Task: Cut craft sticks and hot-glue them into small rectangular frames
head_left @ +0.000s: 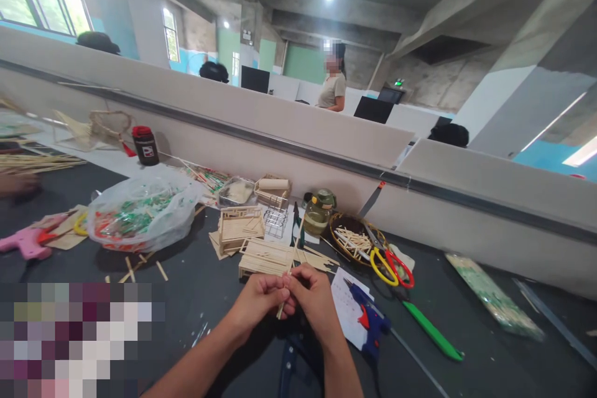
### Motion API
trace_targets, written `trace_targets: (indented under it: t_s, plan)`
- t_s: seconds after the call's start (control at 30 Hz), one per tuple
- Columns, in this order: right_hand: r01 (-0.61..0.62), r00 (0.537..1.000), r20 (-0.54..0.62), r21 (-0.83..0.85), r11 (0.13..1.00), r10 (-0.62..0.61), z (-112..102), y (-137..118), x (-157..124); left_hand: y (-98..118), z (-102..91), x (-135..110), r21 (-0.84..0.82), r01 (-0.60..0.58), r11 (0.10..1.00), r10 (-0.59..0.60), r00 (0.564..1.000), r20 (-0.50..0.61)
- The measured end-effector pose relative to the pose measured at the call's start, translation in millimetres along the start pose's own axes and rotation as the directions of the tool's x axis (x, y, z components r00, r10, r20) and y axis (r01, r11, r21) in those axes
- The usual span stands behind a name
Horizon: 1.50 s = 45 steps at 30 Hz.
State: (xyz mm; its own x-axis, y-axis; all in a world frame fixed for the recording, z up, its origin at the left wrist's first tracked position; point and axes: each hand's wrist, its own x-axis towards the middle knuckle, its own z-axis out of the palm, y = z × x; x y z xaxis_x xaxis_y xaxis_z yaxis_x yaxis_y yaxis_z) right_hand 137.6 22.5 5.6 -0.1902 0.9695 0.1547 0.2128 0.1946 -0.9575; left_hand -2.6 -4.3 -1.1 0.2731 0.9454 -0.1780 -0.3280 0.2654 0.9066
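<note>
- Both hands meet in front of the person, above the counter (205, 305); the left hand (261, 298) and the right hand (312, 292) each have a narrow grip, fingertips pinched on a thin wooden stick (295, 247).
- The stick slants between the hands, its upper end reaching past the fingers and its lower end below them; whether a second piece lies along it cannot be told.
- Wood this slender would probably snap if bent, so a light, even pinch with both grips close together seems best.
- The upper end overlaps the view of the slatted wooden model (263, 255) just beyond the hands; small turns of the fingers would be safer than a wide swing, which could catch on it.
- The blue glue gun (370, 320) lies just beside the right forearm, nozzle toward the hands; whether it is hot does not show, so the wrist is best held clear of it.
- The scissors (389, 267) rest farther off to the right, handles toward the person, and could be picked up without crossing the arms.
</note>
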Motion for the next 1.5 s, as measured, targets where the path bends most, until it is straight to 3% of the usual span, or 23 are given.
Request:
trace_targets:
  t_s: [0.13,0.23,0.3,0.43,0.57,0.83,0.93,1.07,1.13,1.23,1.33,1.43,1.5]
  plan:
    - [-0.024,1.0,0.016,-0.12,0.993,0.026,-8,-6,-2,-4,0.1,5,0.025,-0.031,0.999,0.031,0.999,-0.022]
    - [-0.086,0.993,0.057,-0.305,0.948,0.108,-24,-12,-12,-7,0.2,6,0.02,-0.009,1.0,0.011,0.998,-0.065]
    - [-0.127,0.984,0.044,-0.491,0.862,0.17,-33,-11,-26,-8,0.4,7,0.016,0.002,1.0,-0.001,0.995,-0.1]
    - [-0.19,0.96,-0.025,-0.786,0.588,0.277,-34,4,-58,-9,0.3,7,0.006,-0.008,1.0,0.009,0.991,-0.132]
    - [-0.146,0.938,0.041,-0.854,0.499,0.344,-30,19,-75,-7,-0.8,7,0.014,-0.042,0.999,0.043,0.988,-0.146]
    - [-0.078,0.925,0.08,-0.917,0.392,0.372,-26,20,-71,-1,-1.5,4,-0.022,-0.03,0.999,0.027,0.992,-0.122]
    - [-0.051,0.92,0.132,-0.893,0.447,0.368,-30,14,-70,1,-3.5,4,-0.038,-0.044,0.998,0.039,0.992,-0.122]
    - [-0.036,0.928,0.224,-0.739,0.673,0.296,-46,-3,-67,5,-5.2,2,-0.108,-0.061,0.992,0.053,0.996,-0.077]
    - [-0.04,0.95,0.212,-0.648,0.761,0.23,-55,-9,-64,7,-5.4,0,-0.163,-0.059,0.985,0.053,0.998,-0.037]
    - [-0.055,0.996,0.032,-0.569,0.821,0.089,-65,-7,-62,12,-6.5,-3,-0.177,-0.076,0.981,0.076,0.997,-0.01]
    - [-0.082,0.986,-0.166,-0.55,0.831,-0.012,-69,2,-62,16,-9.6,-6,-0.12,-0.083,0.989,0.083,0.997,0.001]
    - [-0.056,0.967,-0.239,-0.552,0.832,-0.094,-66,9,-62,16,-12.3,-8,-0.046,0.047,0.998,-0.04,0.989,0.141]
    - [0.002,0.958,-0.236,-0.561,0.828,-0.161,-60,8,-60,14,-12.6,-10,0.01,0.129,0.992,-0.127,0.958,0.257]
